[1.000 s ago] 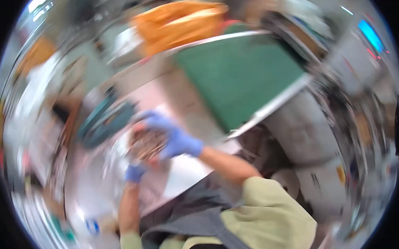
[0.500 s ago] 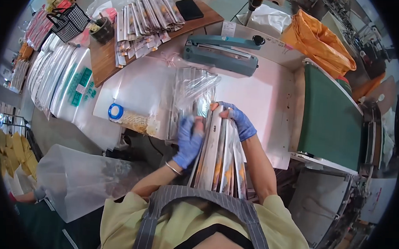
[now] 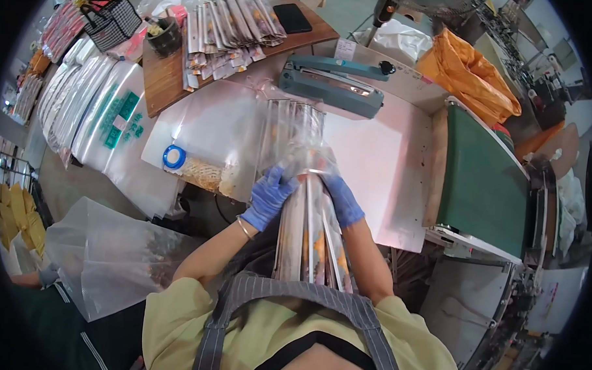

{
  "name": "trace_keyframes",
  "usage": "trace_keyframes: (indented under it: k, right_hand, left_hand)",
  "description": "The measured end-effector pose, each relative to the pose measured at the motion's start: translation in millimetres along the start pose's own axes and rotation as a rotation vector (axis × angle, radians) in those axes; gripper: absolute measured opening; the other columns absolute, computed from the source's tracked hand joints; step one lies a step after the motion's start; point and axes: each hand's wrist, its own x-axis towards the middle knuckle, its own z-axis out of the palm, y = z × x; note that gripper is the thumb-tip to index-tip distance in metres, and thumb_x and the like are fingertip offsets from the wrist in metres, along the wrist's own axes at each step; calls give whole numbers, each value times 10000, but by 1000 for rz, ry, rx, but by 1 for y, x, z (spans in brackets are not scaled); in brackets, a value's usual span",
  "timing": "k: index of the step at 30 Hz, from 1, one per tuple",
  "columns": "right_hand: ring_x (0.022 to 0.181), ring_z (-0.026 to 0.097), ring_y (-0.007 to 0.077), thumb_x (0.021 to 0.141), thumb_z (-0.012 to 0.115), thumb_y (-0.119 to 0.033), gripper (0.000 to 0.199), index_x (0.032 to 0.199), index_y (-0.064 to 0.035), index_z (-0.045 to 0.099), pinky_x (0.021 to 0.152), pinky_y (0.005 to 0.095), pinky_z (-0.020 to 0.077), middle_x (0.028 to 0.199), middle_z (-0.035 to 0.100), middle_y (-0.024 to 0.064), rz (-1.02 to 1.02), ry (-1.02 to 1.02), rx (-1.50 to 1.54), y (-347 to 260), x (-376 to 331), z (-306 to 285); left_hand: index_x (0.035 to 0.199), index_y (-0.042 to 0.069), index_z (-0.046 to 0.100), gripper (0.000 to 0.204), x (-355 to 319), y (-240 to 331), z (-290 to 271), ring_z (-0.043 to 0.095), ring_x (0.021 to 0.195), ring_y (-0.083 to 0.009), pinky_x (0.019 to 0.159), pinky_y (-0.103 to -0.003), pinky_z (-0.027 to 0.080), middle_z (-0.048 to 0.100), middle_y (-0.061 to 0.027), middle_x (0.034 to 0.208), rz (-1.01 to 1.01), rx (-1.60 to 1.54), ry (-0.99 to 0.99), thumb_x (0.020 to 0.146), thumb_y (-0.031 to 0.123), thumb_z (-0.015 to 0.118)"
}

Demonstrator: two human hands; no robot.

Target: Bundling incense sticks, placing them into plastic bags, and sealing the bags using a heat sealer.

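Clear bag [image 3: 310, 161] now lapping over the packets [image 3: 314, 238], right hand [image 3: 343, 198] dropping to their side

Compared with half a second ago, plastic is covering the far end of the bundle instead of lying just beyond it. The packets are sitting between the two hands, their near ends pointing toward the striped apron [image 3: 292, 289]. The left hand [image 3: 269, 198] is bending its fingers at the plastic on the left; the right hand is lying along the other side, its fingertips going under the film. Blur and glare are hiding the tips, so I cannot tell whether either hand is pinching the bag, grasping packets or merely touching.

Doing this well is, I judge, a matter of squeezing the packets into one tidy bundle, since their near ends are fanning apart on the right. Both sides of the bag are probably needing an even pull, so that no corner is catching or tearing the thin film. Beyond, the sealer [image 3: 335, 86] is standing on the table [image 3: 368, 181], well apart from the fingers.
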Motion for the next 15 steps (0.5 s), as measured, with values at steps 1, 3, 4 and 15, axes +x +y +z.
trace_keyframes:
  k: [1,3,4,15]
  right_hand:
    - [767,581,163,837,566,-317,397,1061,11,574,673,265,487,883,596,66,25,117,-56,2,-29,-6]
    - [833,575,185,863,517,-337,444,1145,6,507,780,311,470,1007,570,97,-199,-101,19,28,-88,-51]
    - [869,564,188,879,482,-349,465,1183,3,462,820,326,450,1050,554,102,-203,-4,-61,52,-121,-58]
    - [739,536,351,818,514,-136,341,1126,7,478,604,388,464,912,542,164,-654,284,-1418,-95,-175,-58]
  left_hand:
    - [1148,205,513,422,-1,4,9,568,722,-260,584,-358,480,549,-98,969,-269,-200,-91,740,140,603]
    - [1165,292,512,451,-12,23,23,537,813,-232,632,-313,475,477,-84,1048,415,255,62,734,186,592]
    - [1151,289,527,425,-23,33,18,524,843,-237,650,-311,471,463,-78,1017,515,209,-76,743,182,582]
    - [1210,83,434,478,109,64,-44,555,788,-303,664,-386,462,524,-154,1032,325,-101,-496,740,70,519]
